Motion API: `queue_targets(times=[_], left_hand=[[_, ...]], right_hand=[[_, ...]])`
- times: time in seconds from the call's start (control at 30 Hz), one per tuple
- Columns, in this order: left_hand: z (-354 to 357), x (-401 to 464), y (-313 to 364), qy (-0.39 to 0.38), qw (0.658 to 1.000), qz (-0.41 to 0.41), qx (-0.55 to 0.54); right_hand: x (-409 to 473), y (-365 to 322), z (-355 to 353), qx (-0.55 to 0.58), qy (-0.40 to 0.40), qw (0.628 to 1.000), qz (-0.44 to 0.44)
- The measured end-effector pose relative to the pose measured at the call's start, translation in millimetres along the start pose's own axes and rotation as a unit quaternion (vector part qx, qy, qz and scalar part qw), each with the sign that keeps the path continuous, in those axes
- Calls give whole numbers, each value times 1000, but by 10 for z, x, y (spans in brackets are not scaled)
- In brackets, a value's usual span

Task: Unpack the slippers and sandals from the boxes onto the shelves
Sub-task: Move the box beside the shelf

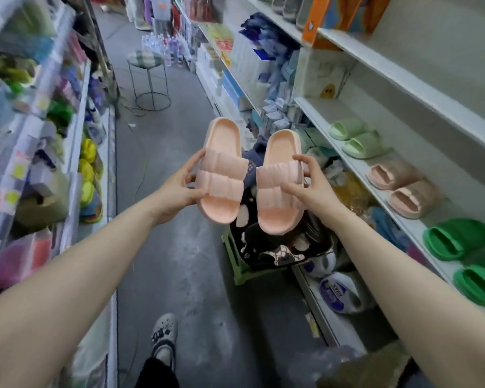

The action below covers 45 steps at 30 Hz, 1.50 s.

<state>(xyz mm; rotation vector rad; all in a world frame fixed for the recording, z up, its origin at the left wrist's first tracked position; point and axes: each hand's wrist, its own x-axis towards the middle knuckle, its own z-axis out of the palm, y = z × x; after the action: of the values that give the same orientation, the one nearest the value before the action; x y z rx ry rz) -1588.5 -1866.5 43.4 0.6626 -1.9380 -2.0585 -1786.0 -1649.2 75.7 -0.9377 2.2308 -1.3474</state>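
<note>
I hold a pair of pale pink slippers up over the aisle, soles toward me. My left hand (177, 189) grips the left pink slipper (221, 175) by its outer edge. My right hand (308, 183) grips the right pink slipper (277, 186) at its strap. On the white shelf (347, 163) to the right stand three pairs: light green slippers (356, 140), pink slippers (403, 189) and bright green slippers (465, 256). Below the held pair sits a green crate (244, 273) with dark patterned goods.
Packed shelves line both sides of a narrow grey aisle. A metal stool (149, 79) stands further down the aisle, with bottles behind it. A brown cardboard box (367, 368) is at the bottom right. My foot in a grey clog (164, 337) is below.
</note>
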Motion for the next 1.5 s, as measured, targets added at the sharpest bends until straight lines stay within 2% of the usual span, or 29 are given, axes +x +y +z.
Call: queue_targets(times=[0.27,0.5,0.8,1.1,1.37,1.5], left_hand=[[-772,1491,277,-76,997,-16,29],[-825,2913,330,-151,986,-33,56],[-341,4788,461,-222,971,-44,78],[213,6561,521,-256,959,-51,107],[821,8181,504,-339,924,-45,170],[1180,8677,461,-361,915,-26,176]], right_hand=[[1132,-105,412,19,89,994,59],[1908,191,289,21,178,976,122],[3164,769,-219,27,240,952,187],[4377,1197,-676,16,315,916,250],[5463,1611,-1044,8,375,871,319],[5892,1885,-1223,11,401,835,377]])
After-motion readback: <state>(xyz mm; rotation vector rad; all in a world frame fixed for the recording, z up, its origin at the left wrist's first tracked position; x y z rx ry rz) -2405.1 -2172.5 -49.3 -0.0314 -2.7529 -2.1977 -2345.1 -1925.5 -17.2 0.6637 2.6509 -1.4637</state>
